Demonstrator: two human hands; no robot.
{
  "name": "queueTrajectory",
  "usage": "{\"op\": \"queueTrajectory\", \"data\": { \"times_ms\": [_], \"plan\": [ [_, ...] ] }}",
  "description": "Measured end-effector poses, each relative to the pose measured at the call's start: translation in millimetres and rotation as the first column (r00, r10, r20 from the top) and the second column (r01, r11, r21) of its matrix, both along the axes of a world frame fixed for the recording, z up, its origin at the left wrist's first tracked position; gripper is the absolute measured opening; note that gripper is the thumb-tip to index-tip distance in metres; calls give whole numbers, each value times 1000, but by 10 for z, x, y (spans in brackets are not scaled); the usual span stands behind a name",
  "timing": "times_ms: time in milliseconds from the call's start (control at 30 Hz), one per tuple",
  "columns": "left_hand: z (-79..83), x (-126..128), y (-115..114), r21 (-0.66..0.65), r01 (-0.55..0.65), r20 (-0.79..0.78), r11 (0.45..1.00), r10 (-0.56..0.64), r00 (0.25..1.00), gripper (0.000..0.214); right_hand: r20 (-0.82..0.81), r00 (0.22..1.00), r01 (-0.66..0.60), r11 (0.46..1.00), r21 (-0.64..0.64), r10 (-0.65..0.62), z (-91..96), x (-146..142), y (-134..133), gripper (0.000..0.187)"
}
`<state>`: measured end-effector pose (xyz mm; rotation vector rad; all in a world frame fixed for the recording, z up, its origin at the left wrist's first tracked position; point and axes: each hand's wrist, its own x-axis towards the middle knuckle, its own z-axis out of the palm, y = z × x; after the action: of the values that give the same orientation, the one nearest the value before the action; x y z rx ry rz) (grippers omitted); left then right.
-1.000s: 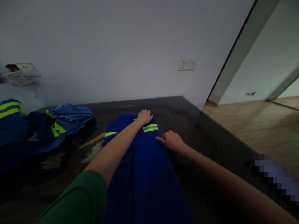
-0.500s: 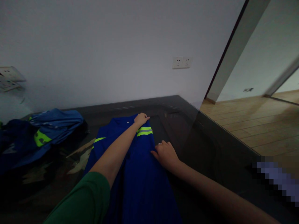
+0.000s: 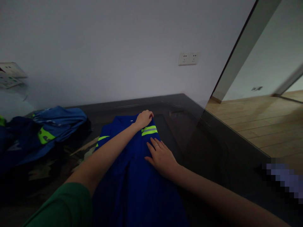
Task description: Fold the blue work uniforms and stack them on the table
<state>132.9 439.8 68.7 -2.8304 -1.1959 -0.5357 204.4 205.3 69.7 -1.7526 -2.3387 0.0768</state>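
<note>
A blue work garment (image 3: 137, 179) with yellow-green reflective stripes lies lengthwise on a dark glossy table (image 3: 203, 138). My left hand (image 3: 143, 119) rests at the garment's far end beside a stripe, fingers curled down onto the cloth. My right hand (image 3: 161, 156) lies flat on the garment's right side just below that stripe, fingers stretched out together. A ring shows on one finger. My left arm has a green sleeve.
A heap of similar blue garments (image 3: 40, 135) with reflective stripes sits on the table's left. A white wall with a double socket (image 3: 188, 58) is behind. A wooden floor (image 3: 260, 119) lies beyond the table's right edge. White boxes (image 3: 10, 74) stand far left.
My right hand has slid from the garment's right edge onto the cloth and flattened out. My left hand has stayed at the far end.
</note>
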Motion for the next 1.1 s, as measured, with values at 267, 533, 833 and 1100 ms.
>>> {"op": "queueTrajectory", "data": {
  "times_ms": [267, 533, 833, 1100],
  "plan": [
    [-222, -81, -42, 99, 41, -89, 994, -33, 995, 39, -17, 999, 39, 999, -22, -40, -177, -10, -25, 56],
    [405, -696, -487, 92, -8, 188, 996, -9, 982, 33, -11, 996, -87, 985, 149, 90, -137, 34, -60, 41],
    [231, -2016, -2097, -239, 161, 116, 958, -137, 984, 45, 106, 833, -553, 824, 123, 543, 361, -363, -150, 28],
    [-70, -1903, -2212, -80, -19, 39, 997, 22, 999, 45, 340, 738, -602, 796, -58, 583, 536, -558, -44, 29]
  ]
}}
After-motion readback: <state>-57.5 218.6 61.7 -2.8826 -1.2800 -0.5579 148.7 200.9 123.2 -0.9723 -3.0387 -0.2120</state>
